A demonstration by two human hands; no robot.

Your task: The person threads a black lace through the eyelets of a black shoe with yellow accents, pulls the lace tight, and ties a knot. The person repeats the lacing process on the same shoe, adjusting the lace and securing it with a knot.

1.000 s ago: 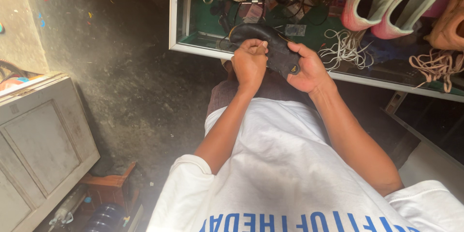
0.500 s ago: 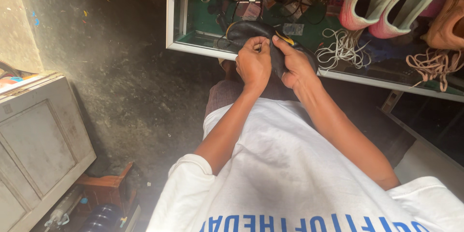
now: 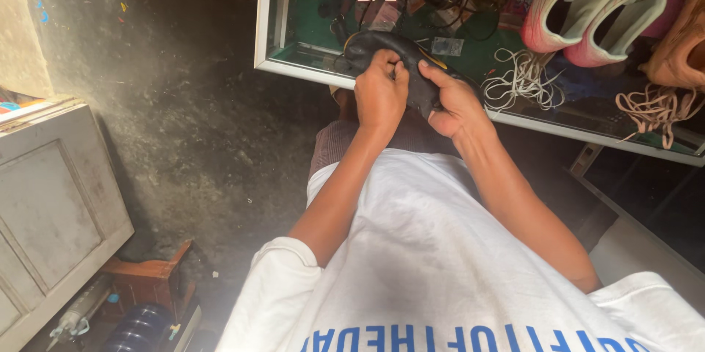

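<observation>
Holding laces (image 3: 518, 80) and sandals (image 3: 587, 11), a green-floored case (image 3: 308, 29); both hands (image 3: 382, 91) (image 3: 452, 102) grip one black, seemingly worn shoe (image 3: 382, 47).

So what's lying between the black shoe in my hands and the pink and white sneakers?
A tangle of white laces on the green shelf, seen in the head view.

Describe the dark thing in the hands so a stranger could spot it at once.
Find the white-framed glass case with a green floor at the top of the view. Just over its front edge, the left hand and right hand grip a black shoe. Unlike the pink-and-white shoes and loose laces nearby, it is dark and held.
</observation>
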